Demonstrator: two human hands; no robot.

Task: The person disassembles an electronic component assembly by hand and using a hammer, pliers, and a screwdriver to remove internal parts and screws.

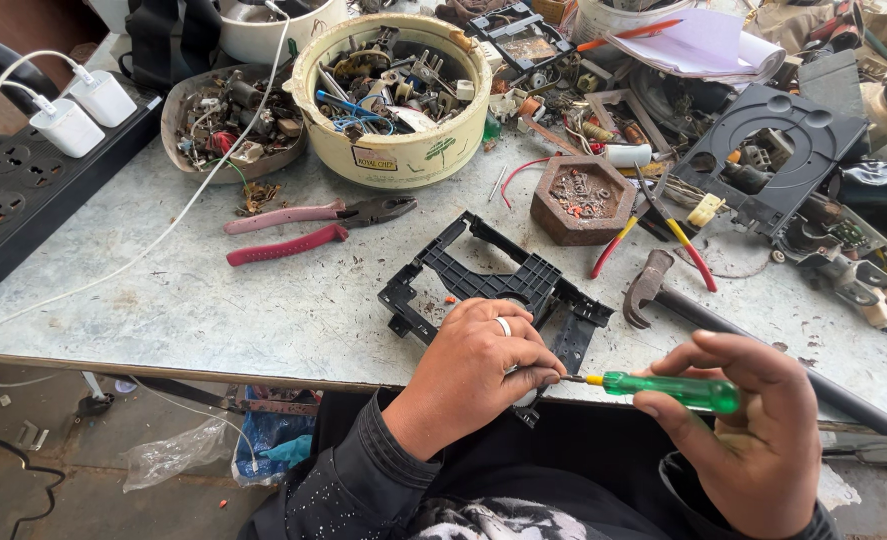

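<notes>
My left hand [473, 375], with a ring on one finger, is closed over a small part at the near table edge; what it grips is hidden under the fingers. My right hand [753, 425] holds a green-handled screwdriver [668, 390] whose tip points left into my left fist. A black plastic frame [493, 285] lies on the table just beyond my left hand, partly covered by it.
Pink-handled pliers [298, 230] lie to the left, a hammer [683, 305] and red-and-yellow pliers [663, 230] to the right. A cream bowl of parts [393, 150], a brown dish [583, 200], a black power strip [23, 190] with white chargers and assorted scrap line the back.
</notes>
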